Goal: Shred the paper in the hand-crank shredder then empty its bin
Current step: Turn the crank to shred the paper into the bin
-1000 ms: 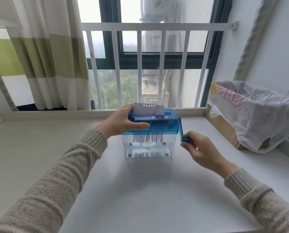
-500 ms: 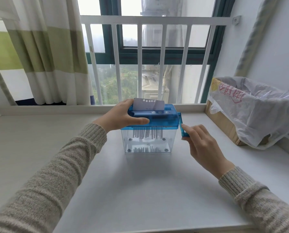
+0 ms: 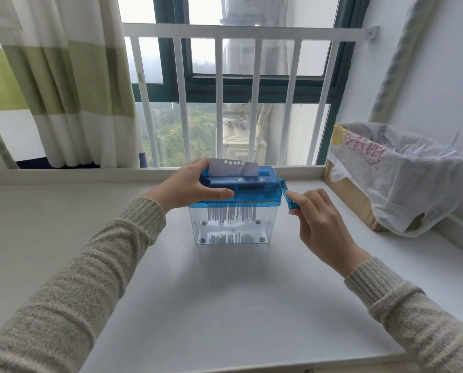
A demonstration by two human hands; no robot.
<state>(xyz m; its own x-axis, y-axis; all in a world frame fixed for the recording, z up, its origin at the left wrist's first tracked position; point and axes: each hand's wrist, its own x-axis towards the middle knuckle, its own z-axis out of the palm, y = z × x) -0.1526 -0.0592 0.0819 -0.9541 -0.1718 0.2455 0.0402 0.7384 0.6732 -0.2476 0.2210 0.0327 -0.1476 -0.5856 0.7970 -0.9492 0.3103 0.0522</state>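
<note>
- Left hand (image 3: 187,185) gripped the blue top of the shredder (image 3: 241,189): thumb lay along its front face, fingers wrapped over the back edge. Grip was closed round the housing.
- Right hand (image 3: 320,224) pinched the blue crank handle (image 3: 291,201) on the shredder's right end, fingertips closed on the knob. I saw the crank arm angled down and toward me.
- Paper (image 3: 233,168) stood upright in the top slot, just right of the left grip's fingers; a short white stub with a row of punched dots showed above the slot.
- Shredded strips (image 3: 231,214) hung from the cutter directly under the left grip's thumb, inside the clear bin (image 3: 268,227).
- More strips lay on the bin floor, lower than both grips; I couldn't tell how many.
- Shredder sat on the white worktop (image 3: 225,305), between the two grips' wrists and beyond them.
- Cardboard box (image 3: 351,195) lined with a white plastic bag (image 3: 402,179) sat well right of the crank grip, against the wall; thin strips showed in the bag.
- Striped curtain (image 3: 71,84) hung far left of the left grip; white railing (image 3: 219,30) and window sat behind the shredder.
- Both forearms wore grey knit sleeves (image 3: 77,292).
</note>
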